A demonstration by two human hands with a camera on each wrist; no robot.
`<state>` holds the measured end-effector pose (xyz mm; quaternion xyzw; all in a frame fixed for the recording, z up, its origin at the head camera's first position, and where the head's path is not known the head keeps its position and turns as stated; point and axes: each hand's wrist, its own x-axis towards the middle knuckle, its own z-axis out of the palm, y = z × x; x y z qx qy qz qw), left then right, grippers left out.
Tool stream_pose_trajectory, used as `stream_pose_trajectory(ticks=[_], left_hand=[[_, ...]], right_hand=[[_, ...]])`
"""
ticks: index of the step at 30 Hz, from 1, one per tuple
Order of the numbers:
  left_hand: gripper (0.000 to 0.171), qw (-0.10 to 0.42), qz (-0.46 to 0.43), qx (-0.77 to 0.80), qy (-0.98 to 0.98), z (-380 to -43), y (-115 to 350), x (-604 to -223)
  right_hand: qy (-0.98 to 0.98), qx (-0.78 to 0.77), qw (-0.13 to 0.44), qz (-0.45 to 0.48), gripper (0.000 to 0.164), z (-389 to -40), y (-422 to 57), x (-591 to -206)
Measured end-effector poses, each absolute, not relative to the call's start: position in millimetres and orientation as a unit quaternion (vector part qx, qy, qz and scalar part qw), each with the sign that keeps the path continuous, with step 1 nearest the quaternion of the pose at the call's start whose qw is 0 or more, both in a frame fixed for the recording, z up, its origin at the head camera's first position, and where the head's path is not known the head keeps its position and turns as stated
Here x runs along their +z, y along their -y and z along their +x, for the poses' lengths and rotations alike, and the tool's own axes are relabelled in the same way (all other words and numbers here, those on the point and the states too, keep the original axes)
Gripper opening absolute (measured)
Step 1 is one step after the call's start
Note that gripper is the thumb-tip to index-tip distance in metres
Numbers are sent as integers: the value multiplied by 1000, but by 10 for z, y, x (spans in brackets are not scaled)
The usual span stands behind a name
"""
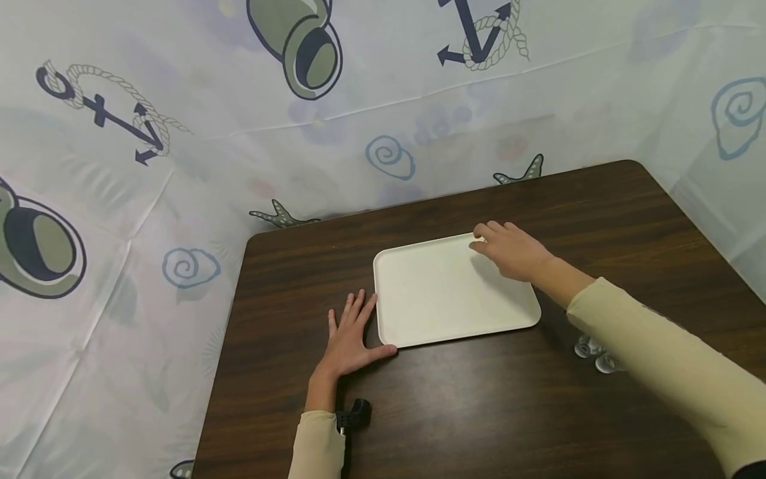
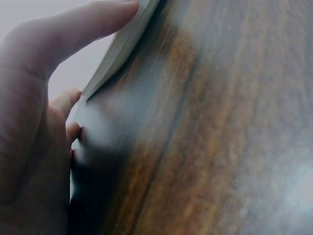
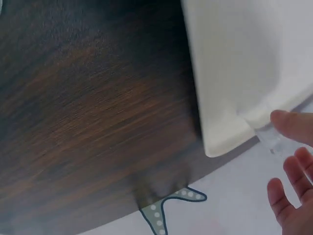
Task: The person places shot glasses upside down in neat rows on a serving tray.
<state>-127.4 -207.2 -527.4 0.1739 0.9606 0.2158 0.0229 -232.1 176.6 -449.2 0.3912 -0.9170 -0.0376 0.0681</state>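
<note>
Near the middle of the head view, we see a white tray (image 1: 445,293) lying flat on the dark wooden worktop (image 1: 491,412). Our left hand (image 1: 350,339) rests flat on the worktop at the tray's lower left corner, fingers spread, thumb stretched along the tray's near edge and touching it; in the left wrist view the thumb lies against the tray's rim (image 2: 122,46). Our right hand (image 1: 511,249) rests on the tray's upper right corner, fingers loosely curled over the far rim. In the right wrist view a fingertip touches a small clear piece (image 3: 268,133) at that corner; whether it is pinched we cannot tell. Behind the worktop hangs a nautical-print sheet (image 1: 179,166).
</note>
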Motion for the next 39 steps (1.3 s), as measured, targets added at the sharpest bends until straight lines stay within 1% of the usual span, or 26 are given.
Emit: stream_pose_trajectory(ticks=[5,8,10,16,20,22,25,27,31,33,35,39], left_hand=[[107,25,177,216,-960,-1289,2064,-5282],[107,27,176,218,-960,-1289,2066,-5299],[107,29,174,217,-960,-1285,2070,-5309],[107,27,177,216,-960,-1292,2069,-5302],[106,23,179,213,-960,-1301,2063,-5306],[106,24,176,215,-960,-1295,2062,-5309],[107,24,171,216,-961,-1284,2064,-5313],[107,26,168,220,-961,-1276,2062,-5313],[107,28,168,218,-961,-1273,2060,-5316],[108,30,170,214,-961,-1275,2059,-5316],[108,32,170,212,-962,-1277,2059,-5313],[108,34,169,206,-963,-1284,2058,-5310]], right_hand=[[929,32,59,365,50,-2219,-1904,-4393],[935,61,44,348,53,-2144,-1988,-4333],[937,85,30,339,52,-2068,-2043,-4284],[942,171,-42,285,49,-1829,-2321,-4168],[937,225,-84,253,43,-1670,-2627,-4097],[934,244,-93,245,38,-1591,-2794,-4094],[934,260,-97,225,35,-1469,-3045,-4147],[937,264,-88,209,34,-1370,-3198,-4221],[938,277,-58,200,38,-1155,-3467,-4447],[937,287,-53,191,41,-1058,-3555,-4565],[935,302,-58,178,45,-974,-3617,-4665],[925,338,-102,139,51,-856,-3675,-4805]])
